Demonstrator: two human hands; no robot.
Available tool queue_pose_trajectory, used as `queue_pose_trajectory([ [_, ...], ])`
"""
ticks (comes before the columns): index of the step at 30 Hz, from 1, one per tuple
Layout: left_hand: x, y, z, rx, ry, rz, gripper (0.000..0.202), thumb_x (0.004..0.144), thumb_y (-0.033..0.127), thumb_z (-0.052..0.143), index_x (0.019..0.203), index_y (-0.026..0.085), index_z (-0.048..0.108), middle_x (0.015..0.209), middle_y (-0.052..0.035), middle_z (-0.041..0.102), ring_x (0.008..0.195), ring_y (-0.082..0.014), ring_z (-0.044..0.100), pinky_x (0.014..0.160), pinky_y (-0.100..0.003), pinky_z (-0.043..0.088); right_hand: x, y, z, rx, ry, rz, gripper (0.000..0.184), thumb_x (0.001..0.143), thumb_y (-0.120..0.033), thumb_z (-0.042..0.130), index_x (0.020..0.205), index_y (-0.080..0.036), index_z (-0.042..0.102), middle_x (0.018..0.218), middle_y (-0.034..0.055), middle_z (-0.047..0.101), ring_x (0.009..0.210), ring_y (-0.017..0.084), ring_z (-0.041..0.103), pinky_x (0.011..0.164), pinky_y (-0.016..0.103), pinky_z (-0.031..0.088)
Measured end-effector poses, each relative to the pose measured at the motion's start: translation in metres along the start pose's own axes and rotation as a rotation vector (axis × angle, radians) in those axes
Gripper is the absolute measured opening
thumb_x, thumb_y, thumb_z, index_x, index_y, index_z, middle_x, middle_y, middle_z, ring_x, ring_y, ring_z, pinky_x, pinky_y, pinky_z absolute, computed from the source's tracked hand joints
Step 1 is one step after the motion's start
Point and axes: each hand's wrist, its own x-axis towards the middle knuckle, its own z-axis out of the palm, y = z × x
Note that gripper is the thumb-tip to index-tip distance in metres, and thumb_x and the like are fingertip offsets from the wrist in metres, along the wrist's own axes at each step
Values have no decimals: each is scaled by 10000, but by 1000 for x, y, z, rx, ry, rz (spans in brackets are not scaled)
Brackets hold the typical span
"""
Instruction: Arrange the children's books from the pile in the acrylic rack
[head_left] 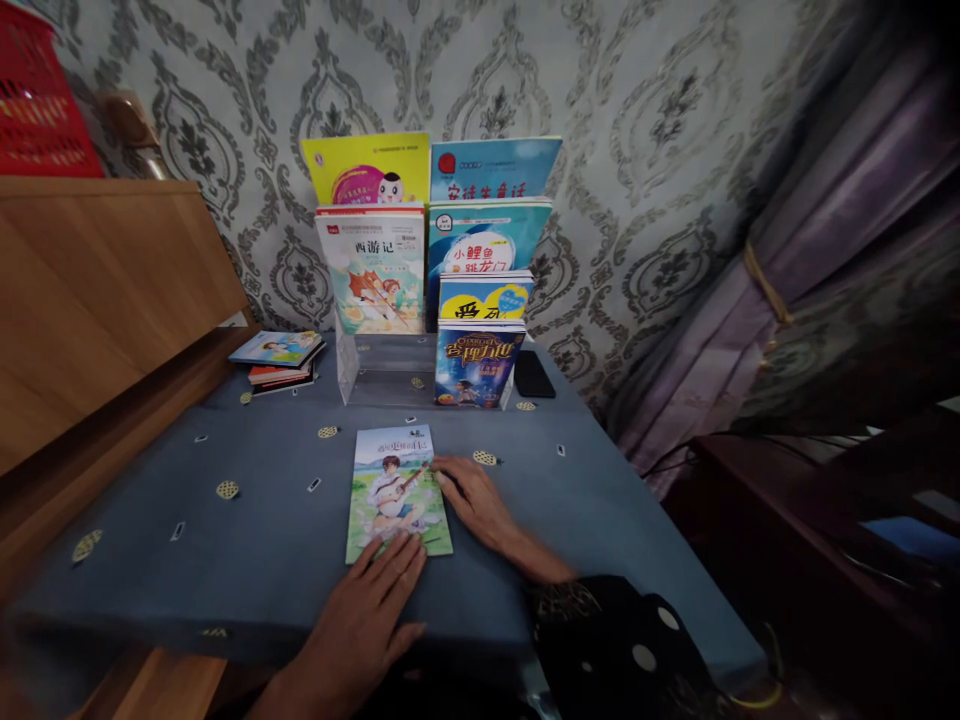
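Note:
A picture-covered book, showing a figure with a stringed instrument, lies flat on the cloth-covered table. My left hand rests on the book's lower edge with its fingers stretched out flat, thumb apart. From the right, my right hand touches the book's right edge near the top. Its fingers extend toward the cover, and some fingertips are hard to make out. Behind the book stands a clear stepped display rack. It holds a white-and-green book, a blue book, a yellow book and several others.
A small stack of books lies at the back left. A black flat object is beside the rack on the right. A wooden cabinet carrying a red basket borders the left side; a purple curtain hangs at right.

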Motion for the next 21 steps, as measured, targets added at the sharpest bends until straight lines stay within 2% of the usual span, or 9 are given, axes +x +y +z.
queue_pose_trajectory([
  [3, -10, -1, 2, 33, 52, -51, 684, 1029, 393, 348, 1566, 209, -32, 1554, -61, 371, 1421, -215, 371, 1121, -424, 391, 1, -8, -2, -76, -16, -25, 333, 1011, -305, 382, 1193, -214, 646, 1208, 101, 681, 1178, 243, 585, 1033, 466, 432],
  [6, -19, -3, 4, 72, 102, -104, 649, 1026, 369, 343, 1571, 185, 43, 1538, -84, 404, 1410, -217, 390, 1086, -414, 436, -1, -31, -4, -155, -94, -126, 337, 1000, -291, 401, 1225, -188, 631, 1255, 123, 658, 1262, 264, 525, 1099, 517, 361],
  [9, -25, -4, 5, 102, 149, -112, 590, 1012, 393, 381, 1529, 144, 241, 1487, -130, 474, 1377, -242, 441, 1062, -416, 465, -5, -64, -2, -38, -316, -290, 381, 1012, -329, 410, 1324, -176, 566, 1346, 104, 614, 1330, 206, 475, 1167, 429, 308],
  [11, -27, -4, 7, 107, 174, -103, 509, 997, 402, 418, 1432, 139, 399, 1403, -146, 561, 1318, -266, 511, 1028, -437, 496, -6, -83, 2, 45, -469, -313, 441, 1023, -379, 395, 1401, -178, 498, 1429, 97, 549, 1378, 178, 424, 1176, 376, 306],
  [13, -28, -4, 8, 99, 186, -114, 425, 980, 372, 450, 1344, 155, 484, 1327, -144, 619, 1263, -285, 560, 990, -465, 521, -3, -94, 6, 83, -577, -297, 504, 1018, -423, 402, 1448, -162, 444, 1495, 114, 470, 1420, 187, 366, 1188, 384, 286],
  [17, -29, -3, 7, 93, 168, -131, 435, 947, 356, 502, 1331, 149, 497, 1267, -147, 652, 1191, -307, 607, 921, -469, 559, 13, -96, 14, 120, -705, -289, 538, 1018, -423, 413, 1480, -149, 391, 1544, 125, 381, 1459, 191, 291, 1209, 402, 233],
  [21, -29, -4, 0, 59, 98, -125, 451, 940, 382, 526, 1338, 171, 504, 1246, -111, 671, 1165, -295, 622, 920, -438, 556, 28, -90, 19, 123, -755, -323, 525, 1022, -389, 420, 1482, -138, 385, 1548, 120, 372, 1469, 174, 260, 1223, 379, 196],
])
